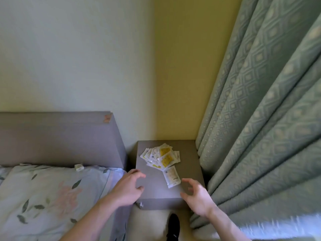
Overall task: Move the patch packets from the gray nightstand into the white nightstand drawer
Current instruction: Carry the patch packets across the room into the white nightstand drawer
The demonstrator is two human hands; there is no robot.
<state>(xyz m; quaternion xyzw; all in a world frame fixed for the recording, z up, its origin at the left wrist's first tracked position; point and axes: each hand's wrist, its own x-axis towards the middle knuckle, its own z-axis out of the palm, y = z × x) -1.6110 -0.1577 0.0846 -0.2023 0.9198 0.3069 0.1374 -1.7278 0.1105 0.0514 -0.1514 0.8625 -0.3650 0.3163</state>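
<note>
Left hand [128, 186] hovers over the near-left corner of the gray nightstand [156, 190], fingers loosely spread and holding nothing. Right hand [197, 197] hovers over its near-right corner, fingers curved apart, also holding nothing. Patch packets [161, 156] lie heaped toward the nightstand's back; one packet [171, 176] lies apart, nearer the hands. Bed [52, 197] stands left of the nightstand, curtain [260, 119] right.
</note>
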